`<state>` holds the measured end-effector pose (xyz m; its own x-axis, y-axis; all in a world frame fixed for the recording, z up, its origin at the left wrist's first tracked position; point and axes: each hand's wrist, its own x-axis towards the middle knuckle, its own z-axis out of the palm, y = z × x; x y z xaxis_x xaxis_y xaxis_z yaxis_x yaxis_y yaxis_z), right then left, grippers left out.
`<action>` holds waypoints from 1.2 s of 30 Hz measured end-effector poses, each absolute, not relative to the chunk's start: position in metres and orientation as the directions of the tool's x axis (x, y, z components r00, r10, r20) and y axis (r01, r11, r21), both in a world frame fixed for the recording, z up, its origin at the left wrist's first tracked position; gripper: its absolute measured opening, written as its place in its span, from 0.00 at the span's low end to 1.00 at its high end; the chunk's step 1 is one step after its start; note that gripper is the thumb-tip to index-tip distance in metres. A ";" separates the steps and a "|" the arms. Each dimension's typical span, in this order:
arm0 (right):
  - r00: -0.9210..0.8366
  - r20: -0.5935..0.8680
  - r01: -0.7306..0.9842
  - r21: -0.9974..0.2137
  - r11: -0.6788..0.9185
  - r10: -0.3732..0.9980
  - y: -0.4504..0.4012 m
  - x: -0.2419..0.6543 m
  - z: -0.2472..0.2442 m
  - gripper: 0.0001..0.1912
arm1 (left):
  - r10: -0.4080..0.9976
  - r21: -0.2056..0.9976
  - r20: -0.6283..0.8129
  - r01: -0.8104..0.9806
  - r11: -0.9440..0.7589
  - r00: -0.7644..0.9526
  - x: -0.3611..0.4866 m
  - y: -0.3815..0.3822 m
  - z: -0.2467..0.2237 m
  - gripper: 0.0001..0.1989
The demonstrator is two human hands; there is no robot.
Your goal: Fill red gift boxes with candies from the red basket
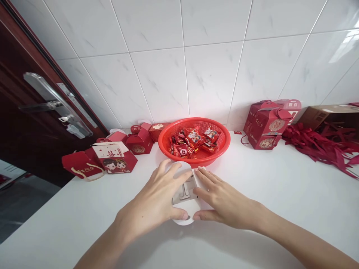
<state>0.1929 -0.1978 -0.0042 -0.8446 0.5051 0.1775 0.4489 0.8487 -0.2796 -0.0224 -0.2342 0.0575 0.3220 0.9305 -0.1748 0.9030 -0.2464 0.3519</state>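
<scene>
A small paper gift box stands before me on the white table, its flaps folded outward so that their white insides face up. White folded tabs show at the bottom of its opening. My left hand grips the box from the left, fingers spread over the far and left flaps, thumb on the rounded near flap. From the right, my right hand holds the right flap under its fingers, its thumb beside the near flap. Both hands hide the box's outer sides. Just beyond is a red plastic basket containing several red wrapped candy packets.
Several red gift boxes stand at the left; one box shows two cartoon figures. More red boxes are at the right, near a heap of red ribbons and a brown carton. A tiled wall closes the back.
</scene>
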 end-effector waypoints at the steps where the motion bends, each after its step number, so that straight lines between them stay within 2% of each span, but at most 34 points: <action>1: -0.847 0.181 0.441 -0.284 0.851 0.499 -0.198 0.193 -0.005 0.28 | 0.929 0.340 -0.190 0.909 -0.240 0.316 -0.023 -0.234 0.058 0.37; 4: -0.862 0.193 0.399 -0.314 0.862 0.469 -0.200 0.192 -0.005 0.28 | 0.907 0.318 -0.266 0.918 -0.235 0.325 -0.028 -0.230 0.061 0.42; 7: -0.863 0.215 0.372 -0.338 0.864 0.456 -0.200 0.191 -0.006 0.27 | 0.872 0.351 -0.311 0.899 -0.264 0.378 -0.034 -0.221 0.065 0.46; 14: -0.868 0.176 0.371 -0.391 0.842 0.464 -0.196 0.198 0.002 0.26 | 0.841 0.449 -0.349 0.861 -0.238 0.414 -0.046 -0.199 0.067 0.44; 19: -0.892 0.108 0.356 -0.433 0.828 0.440 -0.186 0.209 0.013 0.29 | 0.831 0.546 -0.390 0.826 -0.138 0.396 -0.057 -0.180 0.063 0.36; 25: -0.892 0.003 0.387 -0.512 0.767 0.453 -0.168 0.221 0.019 0.32 | 0.785 0.724 -0.390 0.687 -0.061 0.481 -0.068 -0.158 0.051 0.26; 28: -0.886 0.006 0.380 -0.561 0.735 0.463 -0.159 0.227 0.019 0.29 | 0.747 0.798 -0.371 0.601 -0.047 0.551 -0.072 -0.155 0.048 0.26; 32: -0.854 0.054 0.400 -0.569 0.719 0.518 -0.154 0.233 0.021 0.28 | 0.710 0.823 -0.371 0.566 -0.047 0.599 -0.074 -0.158 0.050 0.30; 36: -0.800 0.107 0.457 -0.527 0.716 0.590 -0.158 0.237 0.028 0.24 | 0.701 0.781 -0.352 0.608 -0.145 0.620 -0.072 -0.162 0.057 0.28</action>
